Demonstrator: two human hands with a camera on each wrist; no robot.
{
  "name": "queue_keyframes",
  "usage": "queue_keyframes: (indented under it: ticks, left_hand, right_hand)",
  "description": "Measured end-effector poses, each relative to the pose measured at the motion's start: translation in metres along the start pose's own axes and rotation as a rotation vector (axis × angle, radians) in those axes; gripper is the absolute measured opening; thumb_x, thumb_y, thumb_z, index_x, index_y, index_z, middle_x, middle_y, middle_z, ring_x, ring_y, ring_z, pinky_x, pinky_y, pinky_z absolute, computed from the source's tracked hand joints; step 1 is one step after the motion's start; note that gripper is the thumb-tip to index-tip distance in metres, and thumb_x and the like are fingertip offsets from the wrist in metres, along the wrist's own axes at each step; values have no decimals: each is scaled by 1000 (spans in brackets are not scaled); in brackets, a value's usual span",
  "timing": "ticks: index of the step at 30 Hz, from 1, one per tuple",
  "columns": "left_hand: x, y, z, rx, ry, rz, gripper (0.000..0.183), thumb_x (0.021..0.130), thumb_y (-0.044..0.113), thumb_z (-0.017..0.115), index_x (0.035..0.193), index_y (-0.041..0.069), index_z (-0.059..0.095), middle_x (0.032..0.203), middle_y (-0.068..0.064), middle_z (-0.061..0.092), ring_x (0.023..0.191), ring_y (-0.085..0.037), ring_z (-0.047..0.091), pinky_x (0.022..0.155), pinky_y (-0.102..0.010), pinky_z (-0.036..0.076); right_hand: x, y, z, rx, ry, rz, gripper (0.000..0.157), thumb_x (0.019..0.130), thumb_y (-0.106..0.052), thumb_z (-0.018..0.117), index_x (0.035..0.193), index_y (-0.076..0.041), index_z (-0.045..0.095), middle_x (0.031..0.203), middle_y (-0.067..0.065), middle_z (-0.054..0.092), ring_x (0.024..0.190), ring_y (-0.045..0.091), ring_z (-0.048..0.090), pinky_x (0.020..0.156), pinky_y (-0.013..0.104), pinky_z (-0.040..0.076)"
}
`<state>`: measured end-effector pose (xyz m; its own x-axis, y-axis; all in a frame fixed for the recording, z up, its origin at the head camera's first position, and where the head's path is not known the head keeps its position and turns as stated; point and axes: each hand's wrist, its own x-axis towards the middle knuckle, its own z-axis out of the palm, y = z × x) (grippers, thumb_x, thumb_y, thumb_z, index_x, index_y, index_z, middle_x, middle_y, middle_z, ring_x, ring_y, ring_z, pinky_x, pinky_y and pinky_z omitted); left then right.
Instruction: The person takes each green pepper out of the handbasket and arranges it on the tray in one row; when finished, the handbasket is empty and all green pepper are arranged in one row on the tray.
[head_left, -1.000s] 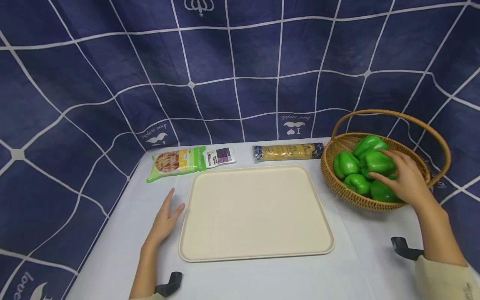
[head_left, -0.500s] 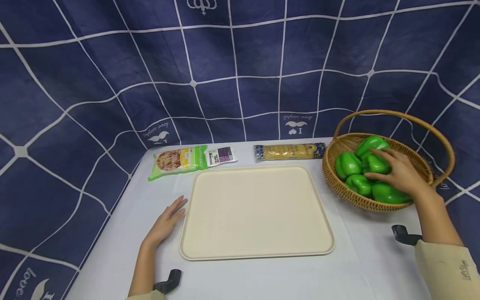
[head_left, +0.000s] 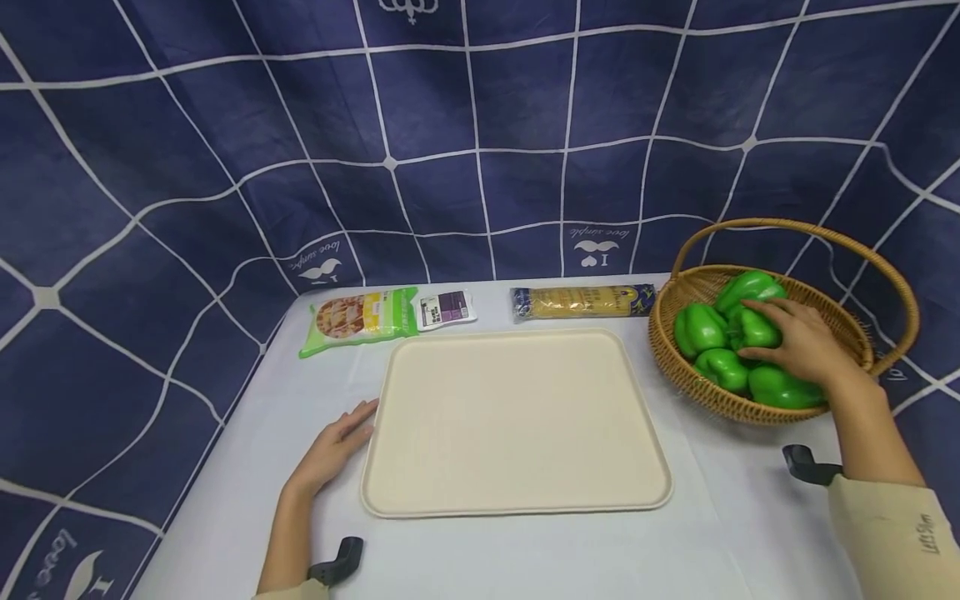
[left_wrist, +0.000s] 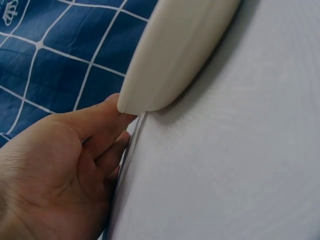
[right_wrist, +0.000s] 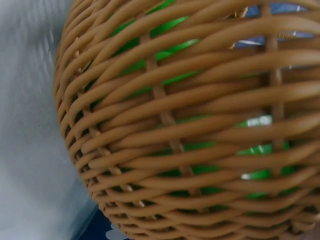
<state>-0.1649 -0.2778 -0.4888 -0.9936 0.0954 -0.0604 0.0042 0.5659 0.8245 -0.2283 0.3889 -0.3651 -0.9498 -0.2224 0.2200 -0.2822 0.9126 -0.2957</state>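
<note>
In the head view my right hand reaches into the wicker basket and grips a green bell pepper, fingers over its far side and thumb on its near side. Several other green peppers lie around it, one just below the hand. Only the basket's woven wall fills the right wrist view, with green showing through the gaps. My left hand lies beside the beige tray, its fairly straight fingers at the left rim. In the left wrist view the fingertips touch the tray's edge.
Behind the tray lie a green food packet, a small white and purple packet and a pack of dried noodles. The basket's tall handle arches behind my right hand. A blue checked cloth hangs around the white table.
My right hand has closed round the pepper and shifted it slightly. My left hand has moved in to the tray's left rim, and its fingers have turned toward the tray.
</note>
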Motion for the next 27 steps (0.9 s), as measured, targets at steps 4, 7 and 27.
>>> queue_keyframes:
  ticks: [4, 7, 27]
  left_hand:
    - [2, 0, 3, -35, 67, 16, 43, 93, 35, 54, 133, 18, 51, 140, -6, 43, 133, -26, 31, 110, -49, 18]
    - [3, 0, 6, -55, 138, 13, 43, 93, 34, 55, 131, 15, 53, 136, -5, 48, 128, -24, 39, 106, -42, 30]
    - [0, -1, 4, 15, 83, -15, 43, 90, 35, 58, 131, 24, 53, 135, -3, 49, 127, -27, 40, 103, -49, 33]
  right_hand:
    - [1, -1, -2, -16, 14, 43, 80, 75, -30, 78, 137, -2, 36, 128, 37, 31, 112, 59, 24, 88, 71, 21]
    - [-2, -3, -3, -5, 52, 66, 80, 76, -32, 76, 138, -1, 35, 127, 39, 29, 112, 59, 23, 88, 70, 21]
    - [-30, -80, 0, 220, 594, 41, 88, 60, 0, 85, 137, -14, 45, 130, 25, 33, 121, 37, 30, 100, 52, 28]
